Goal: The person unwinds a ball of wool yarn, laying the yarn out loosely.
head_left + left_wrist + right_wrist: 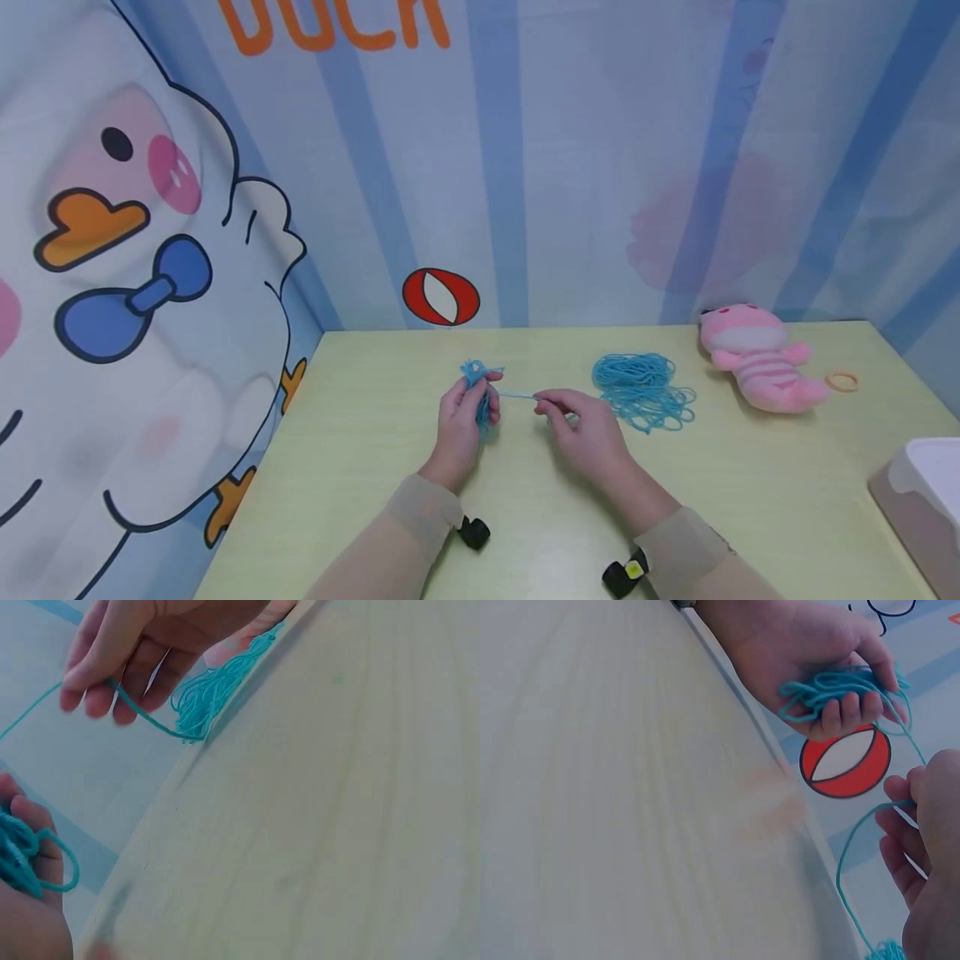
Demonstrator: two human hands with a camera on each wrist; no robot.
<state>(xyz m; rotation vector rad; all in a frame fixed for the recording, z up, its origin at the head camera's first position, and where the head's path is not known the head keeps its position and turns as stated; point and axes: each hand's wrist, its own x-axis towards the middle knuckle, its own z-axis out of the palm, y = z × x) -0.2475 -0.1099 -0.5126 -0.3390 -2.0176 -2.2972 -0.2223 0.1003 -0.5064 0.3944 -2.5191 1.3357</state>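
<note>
My left hand [459, 425] grips a small bundle of blue yarn [832, 688], its loops poking out above and below the fingers. From that bundle a single strand [517, 396] runs across to my right hand [588, 429], which pinches it between thumb and fingertips. Past the right hand, the strand hangs in a curve, plain in the right wrist view, down to a larger loose pile of the same blue yarn [641, 387] on the table. Both hands are held above the tabletop, a short distance apart.
A pink striped plush toy [757, 358] lies at the back right of the table [360, 500]. Beside it is a small orange ring [842, 382]. At the right edge stands a box with a white top [926, 483]. A printed cloth backdrop [570, 167] hangs behind.
</note>
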